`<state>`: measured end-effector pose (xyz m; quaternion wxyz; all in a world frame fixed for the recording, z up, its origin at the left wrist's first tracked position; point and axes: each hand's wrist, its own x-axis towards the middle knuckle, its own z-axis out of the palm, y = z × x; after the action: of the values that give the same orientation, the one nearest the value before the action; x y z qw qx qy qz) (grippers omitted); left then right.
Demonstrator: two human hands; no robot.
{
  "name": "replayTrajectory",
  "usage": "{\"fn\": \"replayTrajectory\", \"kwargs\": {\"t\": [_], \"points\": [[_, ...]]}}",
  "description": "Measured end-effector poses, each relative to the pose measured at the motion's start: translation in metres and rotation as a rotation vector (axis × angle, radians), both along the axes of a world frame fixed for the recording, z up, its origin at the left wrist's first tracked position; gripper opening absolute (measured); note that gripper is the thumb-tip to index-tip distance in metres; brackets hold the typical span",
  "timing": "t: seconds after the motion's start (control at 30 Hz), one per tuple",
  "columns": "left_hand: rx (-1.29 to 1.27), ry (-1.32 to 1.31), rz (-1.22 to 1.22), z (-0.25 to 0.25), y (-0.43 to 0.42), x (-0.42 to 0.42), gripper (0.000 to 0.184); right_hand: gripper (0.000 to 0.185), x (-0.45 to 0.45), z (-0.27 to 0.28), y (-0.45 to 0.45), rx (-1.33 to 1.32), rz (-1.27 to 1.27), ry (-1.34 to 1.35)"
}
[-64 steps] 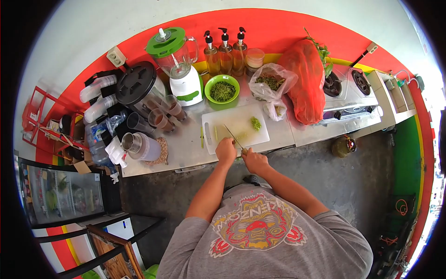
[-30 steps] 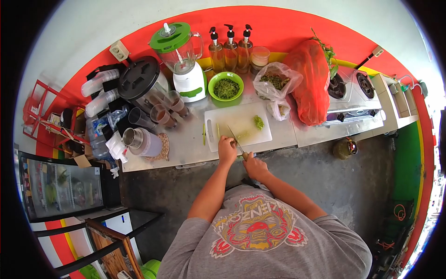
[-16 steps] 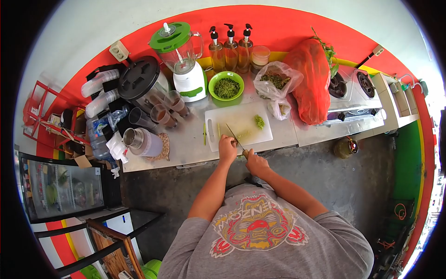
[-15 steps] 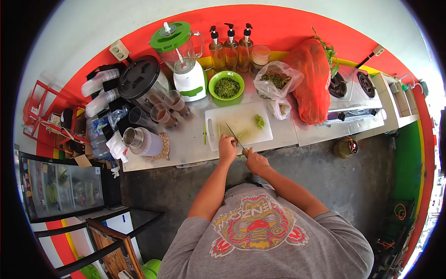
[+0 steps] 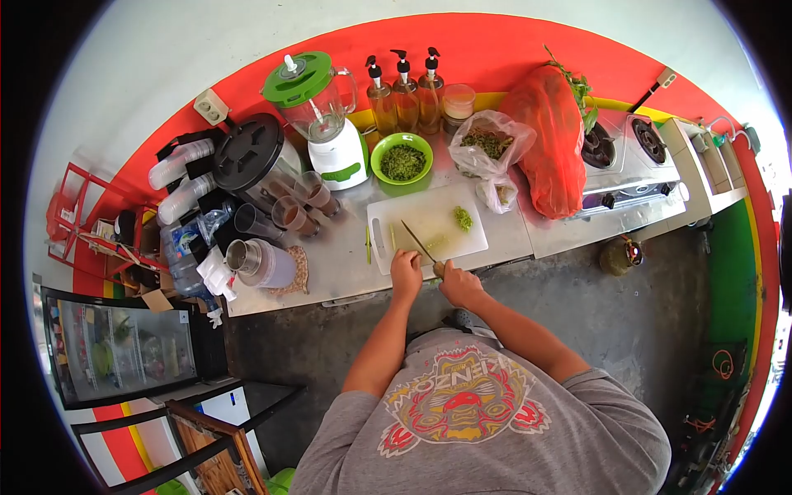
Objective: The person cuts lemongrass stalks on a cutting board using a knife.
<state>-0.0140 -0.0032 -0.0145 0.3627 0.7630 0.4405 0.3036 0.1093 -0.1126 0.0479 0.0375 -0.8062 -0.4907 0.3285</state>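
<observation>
My right hand (image 5: 460, 286) is wrapped round the handle of a kitchen knife (image 5: 417, 238), its blade slanting up and left over a white cutting board (image 5: 421, 206). Close to the blade, at the board's front edge, my left hand (image 5: 406, 272) is closed with the fingers bunched; what it grips is hidden. Pale green chopped bits (image 5: 437, 242) lie right of the blade. Further back on the board sits a small heap of chopped greens (image 5: 463, 219). One thin green stalk (image 5: 393, 237) lies on the board's left part, another stalk (image 5: 368, 245) on the counter beside it.
Behind the board stand a green bowl (image 5: 377, 168) of chopped greens, a blender (image 5: 337, 157) and pump bottles (image 5: 405, 106). A plastic bag of greens (image 5: 488, 144), a red bag (image 5: 544, 140) and a gas stove (image 5: 631, 177) are rightward. Cups (image 5: 294, 216) and a flask (image 5: 268, 262) stand left.
The whole view has shifted slightly. The knife and both hands stay close together at the board's front edge, the hands spread slightly apart. The chopped heap looks unchanged.
</observation>
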Motion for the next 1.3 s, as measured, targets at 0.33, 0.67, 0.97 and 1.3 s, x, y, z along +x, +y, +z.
{"fn": "replayTrajectory", "kwargs": {"t": [0.33,0.67,0.97,1.3], "points": [[0.015,-0.005,0.063,0.011,-0.003,-0.013,0.009,0.047,-0.004,-0.005,-0.036,0.029,-0.002,0.111],[0.025,0.024,-0.005,0.015,-0.006,-0.022,0.009,0.045,0.044,-0.005,-0.029,0.078,-0.255,0.011],[-0.017,0.056,0.181,0.01,0.036,-0.024,0.022,0.045,0.059,-0.001,-0.041,0.194,-0.257,0.051],[0.06,0.234,0.245,0.003,0.058,0.005,0.024,0.039,0.081,-0.005,-0.058,0.208,-0.207,-0.022]]}}
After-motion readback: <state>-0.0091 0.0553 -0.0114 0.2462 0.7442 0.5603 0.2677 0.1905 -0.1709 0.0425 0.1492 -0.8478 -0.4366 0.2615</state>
